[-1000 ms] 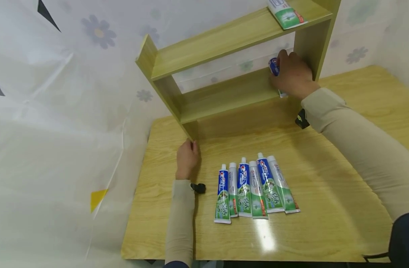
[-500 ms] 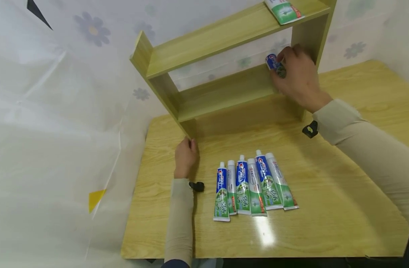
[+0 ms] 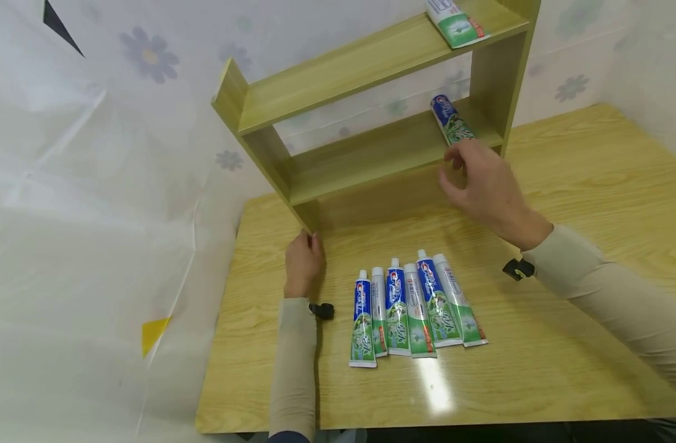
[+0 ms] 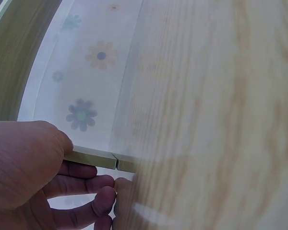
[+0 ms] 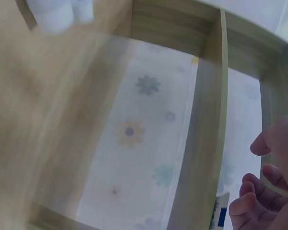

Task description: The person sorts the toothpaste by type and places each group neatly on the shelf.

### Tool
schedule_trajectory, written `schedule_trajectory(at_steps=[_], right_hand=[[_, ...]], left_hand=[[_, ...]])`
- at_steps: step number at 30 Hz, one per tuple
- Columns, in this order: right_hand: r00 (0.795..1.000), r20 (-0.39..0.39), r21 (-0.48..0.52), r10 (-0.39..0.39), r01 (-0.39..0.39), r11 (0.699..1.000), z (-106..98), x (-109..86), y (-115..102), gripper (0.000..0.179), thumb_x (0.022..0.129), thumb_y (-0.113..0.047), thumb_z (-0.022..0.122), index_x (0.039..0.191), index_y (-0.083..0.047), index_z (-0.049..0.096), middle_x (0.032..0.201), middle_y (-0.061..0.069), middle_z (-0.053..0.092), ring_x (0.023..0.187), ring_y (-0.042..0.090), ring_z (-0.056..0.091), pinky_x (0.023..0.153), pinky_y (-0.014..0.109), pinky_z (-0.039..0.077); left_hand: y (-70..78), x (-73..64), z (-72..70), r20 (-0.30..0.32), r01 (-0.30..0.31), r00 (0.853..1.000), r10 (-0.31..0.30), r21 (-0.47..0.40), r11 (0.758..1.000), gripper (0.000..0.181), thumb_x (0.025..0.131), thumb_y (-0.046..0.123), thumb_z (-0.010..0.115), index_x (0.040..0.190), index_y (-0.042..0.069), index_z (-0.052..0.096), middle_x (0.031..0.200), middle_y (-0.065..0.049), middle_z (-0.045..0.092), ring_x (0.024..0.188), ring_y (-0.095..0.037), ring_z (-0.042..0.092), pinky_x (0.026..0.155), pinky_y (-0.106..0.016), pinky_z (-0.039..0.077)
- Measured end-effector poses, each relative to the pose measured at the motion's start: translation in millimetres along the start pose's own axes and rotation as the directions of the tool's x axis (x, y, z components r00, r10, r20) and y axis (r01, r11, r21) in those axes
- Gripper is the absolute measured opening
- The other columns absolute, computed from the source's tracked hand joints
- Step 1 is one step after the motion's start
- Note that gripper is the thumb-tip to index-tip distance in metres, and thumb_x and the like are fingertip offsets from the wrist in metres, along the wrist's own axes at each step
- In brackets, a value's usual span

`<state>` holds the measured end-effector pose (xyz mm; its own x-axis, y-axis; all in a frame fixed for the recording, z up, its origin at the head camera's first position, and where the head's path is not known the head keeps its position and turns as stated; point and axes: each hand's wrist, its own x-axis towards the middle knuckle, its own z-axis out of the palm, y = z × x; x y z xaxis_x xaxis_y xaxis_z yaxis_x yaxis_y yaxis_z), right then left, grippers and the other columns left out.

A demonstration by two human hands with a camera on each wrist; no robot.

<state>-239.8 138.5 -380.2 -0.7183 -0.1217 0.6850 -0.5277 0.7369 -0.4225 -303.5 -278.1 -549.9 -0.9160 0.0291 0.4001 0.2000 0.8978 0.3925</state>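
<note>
My left hand (image 3: pixel 303 264) grips the bottom left end of the wooden shelf unit (image 3: pixel 338 178); in the left wrist view, thumb and curled fingers close around the edge of its board (image 4: pixel 93 159). On the lower board, near the right side panel, a blue and green toothpaste tube (image 3: pixel 448 117) lies with its far end against the back. Just in front of that tube is my right hand (image 3: pixel 484 187), its fingers loosely bent and nothing in them. Part of the tube's near end is hidden behind the hand.
A white and green toothpaste tube (image 3: pixel 456 23) lies on the upper board at the right. Several toothpaste tubes, a blue one (image 3: pixel 363 320) leftmost, lie side by side on the wooden table (image 3: pixel 542 369). Flower-patterned sheeting (image 3: pixel 149 55) hangs behind the shelf.
My right hand has let go of the blue and green toothpaste tube on the lower board and drawn back towards me. The left hand has kept its hold on the shelf.
</note>
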Motion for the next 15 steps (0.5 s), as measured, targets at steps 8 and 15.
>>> schedule_trajectory(at_steps=[8,15], right_hand=[[0.934,0.337,0.019,0.118,-0.132,0.991,8,-40.7,-11,0.035,0.099,-0.011,0.074,0.128,0.003,0.060,0.083,0.011,0.065,0.065,0.020,0.055,0.057,0.031,0.043],[0.708,0.646,-0.005,0.287,-0.371,0.929,17,-77.5,-8,0.043,0.105,-0.020,0.071,0.138,0.002,0.054,0.072,0.004,0.060,0.059,0.016,0.052,0.053,0.029,0.041]], left_hand=[[-4.7,5.1,1.9,0.025,0.016,1.000,-0.016,-0.004,1.000,0.038,0.114,0.037,0.048,0.097,0.007,0.064,0.085,-0.021,0.071,0.078,-0.047,0.070,0.071,-0.060,0.054],[-3.5,4.7,2.8,0.009,-0.010,1.000,0.010,-0.005,1.000,0.036,0.113,0.034,0.051,0.094,0.006,0.063,0.082,-0.020,0.070,0.074,-0.045,0.069,0.068,-0.059,0.053]])
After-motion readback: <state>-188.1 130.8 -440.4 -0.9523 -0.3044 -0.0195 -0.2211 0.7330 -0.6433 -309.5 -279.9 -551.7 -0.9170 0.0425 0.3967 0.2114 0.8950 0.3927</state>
